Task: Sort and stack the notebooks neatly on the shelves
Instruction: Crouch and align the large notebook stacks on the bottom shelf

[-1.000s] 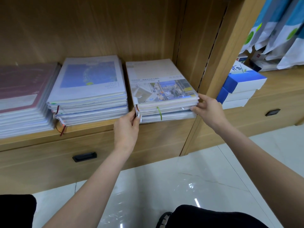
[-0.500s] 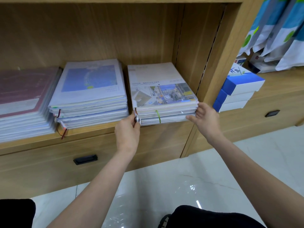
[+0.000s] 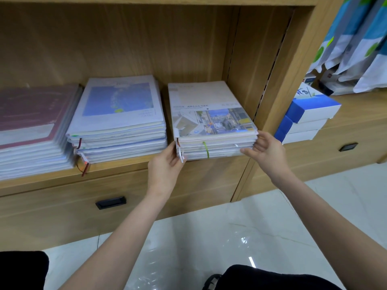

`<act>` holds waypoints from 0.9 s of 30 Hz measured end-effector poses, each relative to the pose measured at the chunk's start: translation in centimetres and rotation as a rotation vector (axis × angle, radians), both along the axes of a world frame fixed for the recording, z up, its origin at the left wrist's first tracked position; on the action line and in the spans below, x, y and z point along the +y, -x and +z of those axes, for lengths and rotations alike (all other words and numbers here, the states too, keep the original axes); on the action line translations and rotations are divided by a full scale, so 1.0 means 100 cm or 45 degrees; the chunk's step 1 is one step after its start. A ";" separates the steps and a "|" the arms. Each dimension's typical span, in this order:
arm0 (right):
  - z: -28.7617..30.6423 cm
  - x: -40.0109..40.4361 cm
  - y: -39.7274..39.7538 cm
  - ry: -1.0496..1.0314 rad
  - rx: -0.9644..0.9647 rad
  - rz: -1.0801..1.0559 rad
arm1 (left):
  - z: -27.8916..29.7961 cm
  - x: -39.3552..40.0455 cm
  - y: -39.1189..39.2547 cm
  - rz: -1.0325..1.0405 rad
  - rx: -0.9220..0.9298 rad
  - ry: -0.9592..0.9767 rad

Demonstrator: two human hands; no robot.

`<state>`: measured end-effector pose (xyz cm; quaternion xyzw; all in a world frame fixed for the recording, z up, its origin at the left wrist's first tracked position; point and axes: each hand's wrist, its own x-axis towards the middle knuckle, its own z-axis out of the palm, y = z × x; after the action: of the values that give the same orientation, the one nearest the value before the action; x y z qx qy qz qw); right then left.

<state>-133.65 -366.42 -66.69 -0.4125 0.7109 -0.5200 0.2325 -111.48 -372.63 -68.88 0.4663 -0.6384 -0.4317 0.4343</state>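
Three notebook stacks (image 3: 117,122) lie side by side on the wooden shelf (image 3: 125,166); the left hand (image 3: 165,166) and right hand (image 3: 266,149), fingers loosely extended, press the corners of the rightmost stack (image 3: 213,126), so sorting looks nearly finished.

I have one view only, from the camera worn on the person's head. It looks forward and down at the wooden shelf (image 3: 117,170), close enough that its front edge runs across the middle of the frame. Above that edge I see the back panel; below it, the drawer front (image 3: 62,216) and the glossy floor (image 3: 219,237). Both forearms reach in from the bottom. With a single view, nothing overlaps.
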 end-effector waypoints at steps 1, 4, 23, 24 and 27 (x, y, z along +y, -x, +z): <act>0.002 0.000 0.000 0.011 -0.031 0.020 | 0.002 0.002 -0.002 -0.039 0.045 -0.026; 0.012 -0.004 -0.003 0.051 -0.025 0.097 | 0.010 0.003 0.002 -0.112 0.093 -0.068; 0.013 -0.012 -0.010 -0.037 0.033 0.092 | 0.019 0.008 0.011 -0.098 0.207 -0.257; 0.014 -0.012 -0.013 -0.031 -0.043 0.090 | 0.018 0.009 0.010 -0.094 0.221 -0.276; 0.016 -0.013 -0.019 -0.010 -0.318 0.067 | 0.018 0.009 0.009 -0.086 0.235 -0.303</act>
<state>-131.73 -367.73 -65.13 -0.3620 0.6676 -0.5581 0.3343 -112.36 -371.74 -67.10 0.4510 -0.5556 -0.5596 0.4181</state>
